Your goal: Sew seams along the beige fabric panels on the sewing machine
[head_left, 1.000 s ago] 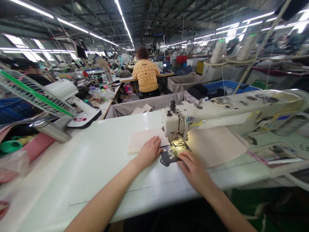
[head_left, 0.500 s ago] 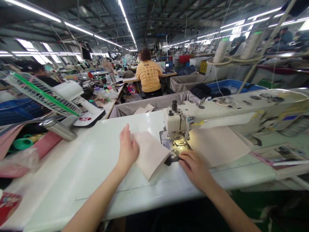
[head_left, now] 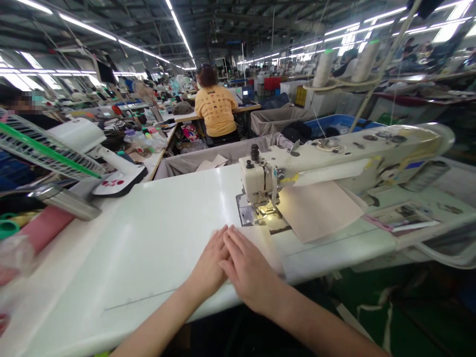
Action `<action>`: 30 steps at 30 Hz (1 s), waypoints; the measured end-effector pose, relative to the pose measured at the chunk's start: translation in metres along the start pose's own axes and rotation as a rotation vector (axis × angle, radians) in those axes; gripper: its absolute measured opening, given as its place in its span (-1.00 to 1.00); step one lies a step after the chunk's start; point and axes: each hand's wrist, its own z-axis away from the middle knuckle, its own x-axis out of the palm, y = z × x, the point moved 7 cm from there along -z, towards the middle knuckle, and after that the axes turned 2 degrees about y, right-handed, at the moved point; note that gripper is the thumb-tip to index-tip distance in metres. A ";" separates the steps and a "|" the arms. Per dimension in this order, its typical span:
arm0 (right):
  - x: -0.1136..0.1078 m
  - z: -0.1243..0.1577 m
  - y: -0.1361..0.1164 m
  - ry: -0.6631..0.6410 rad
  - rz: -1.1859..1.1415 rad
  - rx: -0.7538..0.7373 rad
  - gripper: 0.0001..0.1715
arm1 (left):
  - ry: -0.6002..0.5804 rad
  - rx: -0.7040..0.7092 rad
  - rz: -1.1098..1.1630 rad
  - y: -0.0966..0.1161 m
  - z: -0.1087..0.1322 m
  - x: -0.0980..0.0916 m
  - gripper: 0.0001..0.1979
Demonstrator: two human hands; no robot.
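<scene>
A long factory hall is lit by strip lights, with rows of sewing stations running back; a co-worker in a yellow T-shirt [head_left: 215,110] is seated at a table further down the aisle; thread cones [head_left: 323,69] are stood on a stand above the station; a white fan [head_left: 76,136] and a steel flask [head_left: 65,202] are placed left of the glossy white worktop [head_left: 122,238]; a long-arm industrial sewing machine [head_left: 345,158] is set into that worktop; a pale fabric panel [head_left: 320,210] is draped beside the machine head, hanging from under its arm; a second pale panel [head_left: 260,245] is laid flat on the worktop, near the presser foot [head_left: 267,210]; a dark strip [head_left: 278,227] is partly seen beneath its far edge; the left hand [head_left: 208,260] and right hand [head_left: 249,270] are held together, flat and open, with the fingertips meeting at the near part of the second panel; nothing is clamped by them. The slick worktop is judged a risk: the panel could slip out of line if pressure is uneven; the draped panel could drag if its weight pulls it sideways; fingers could be caught if brought under the needle [head_left: 268,208] while the machine runs.
</scene>
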 end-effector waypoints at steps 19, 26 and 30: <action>-0.029 0.020 0.101 0.015 0.158 0.016 -0.61 | -0.162 0.023 0.078 0.017 -0.064 0.015 -0.54; -0.031 0.015 0.101 0.018 0.141 0.025 -0.61 | -0.150 0.039 0.104 0.009 -0.067 0.010 -0.53; -0.032 0.015 0.099 0.020 0.150 0.035 -0.60 | -0.162 0.044 0.112 0.010 -0.067 0.011 -0.53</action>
